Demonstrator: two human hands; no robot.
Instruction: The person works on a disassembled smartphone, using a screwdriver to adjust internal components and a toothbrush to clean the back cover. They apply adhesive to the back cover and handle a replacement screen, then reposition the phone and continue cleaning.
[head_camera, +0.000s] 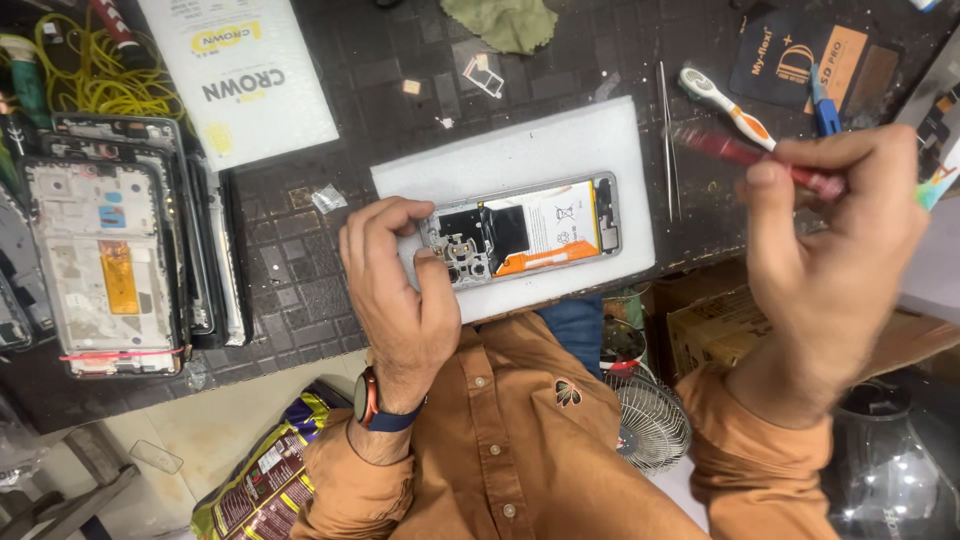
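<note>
An opened phone (535, 228) with its back cover off lies on a white foam pad (520, 150), showing its battery and circuit board. My left hand (400, 290) rests on the pad and pinches the phone's left end, fingers on the board area. My right hand (835, 250) is raised off to the right, apart from the phone, and grips a red-handled tool (745, 153), blurred, its tip pointing left.
A stack of phone frames (110, 250) lies at the left of the dark mat. A white box (245, 70) sits behind. Tweezers (667, 140), a toothbrush (725, 105) and a black card (800, 60) lie right. A small fan (650, 420) stands below the table edge.
</note>
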